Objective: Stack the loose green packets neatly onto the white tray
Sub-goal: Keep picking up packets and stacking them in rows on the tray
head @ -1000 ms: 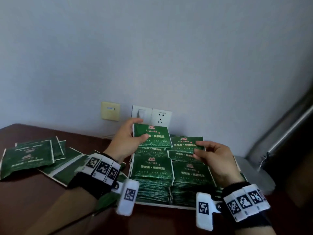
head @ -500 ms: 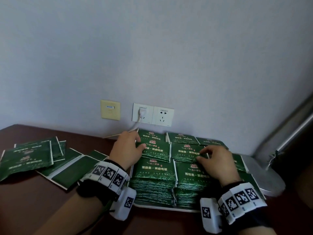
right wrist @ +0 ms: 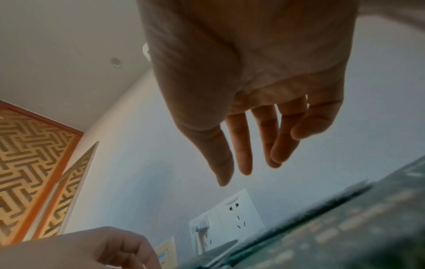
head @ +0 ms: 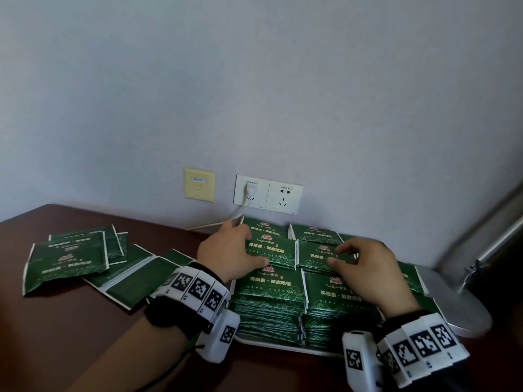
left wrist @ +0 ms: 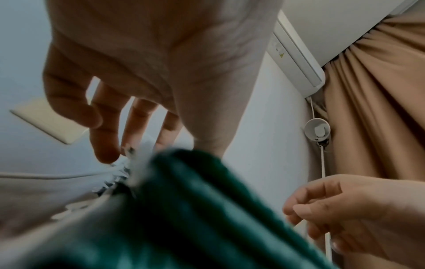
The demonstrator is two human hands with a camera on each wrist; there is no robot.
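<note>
The green packets (head: 271, 281) are lying in rows of stacks on the white tray (head: 254, 339), which is sitting on the brown table (head: 70, 335) by the wall. More loose packets (head: 68, 258) are lying on the table to the left, well apart from the tray, so the job is looking only partly done.

The left hand (head: 226, 256) is resting on the far left stack, with its fingers spread and fairly straight, pressing the top packet flat. It is not gripping anything. The right hand (head: 365, 267) is touching the stack just beside it with bent fingertips (I cannot tell if they are pinching the packet's edge or only nudging it).

The packets are looking thin, light and bendy, with shiny skins that may slide over each other. A tall stack could slip sideways if pushed hard. I think the best place to hold one is by its flat white edge, or flat between thumb and fingers.

Behind the tray, white wall sockets (head: 267, 195) are showing, one with a plug and cable in it. A grey round base (head: 452, 301) is standing right of the tray.
</note>
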